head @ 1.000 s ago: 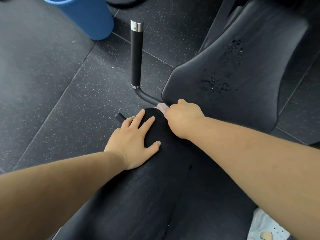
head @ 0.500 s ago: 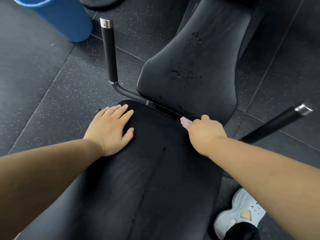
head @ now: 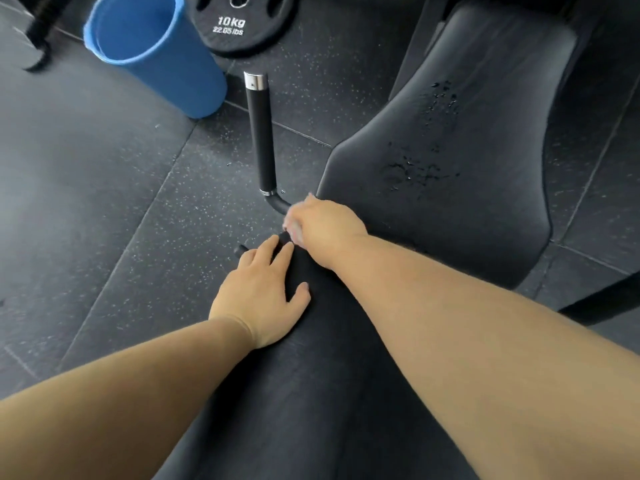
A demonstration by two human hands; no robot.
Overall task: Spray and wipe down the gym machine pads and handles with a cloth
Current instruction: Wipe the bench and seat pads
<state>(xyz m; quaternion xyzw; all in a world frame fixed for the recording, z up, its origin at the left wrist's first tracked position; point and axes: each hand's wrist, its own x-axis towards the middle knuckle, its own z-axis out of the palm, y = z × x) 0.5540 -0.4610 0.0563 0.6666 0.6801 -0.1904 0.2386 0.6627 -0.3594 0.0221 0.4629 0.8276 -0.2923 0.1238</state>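
Note:
My left hand [head: 263,292] lies flat with fingers spread on the near black pad [head: 311,393] of the gym machine. My right hand [head: 323,221] is curled around a small pale cloth [head: 290,227], only a sliver of which shows, at the gap between the near pad and the far pad [head: 485,209]. It sits just beside the bent base of the black handle [head: 261,140], which stands up with a chrome cap. Spray droplets bead on the far pad.
A rolled blue mat [head: 152,53] stands on the speckled rubber floor [head: 104,202] at the upper left. A 10 kg weight plate [head: 242,22] lies behind it. A second dark bar [head: 606,299] juts out at the right edge.
My right hand with the cloth has slid left along the gap between the pads to the handle's base. The view swung back left; my left hand stays flat on the near pad.

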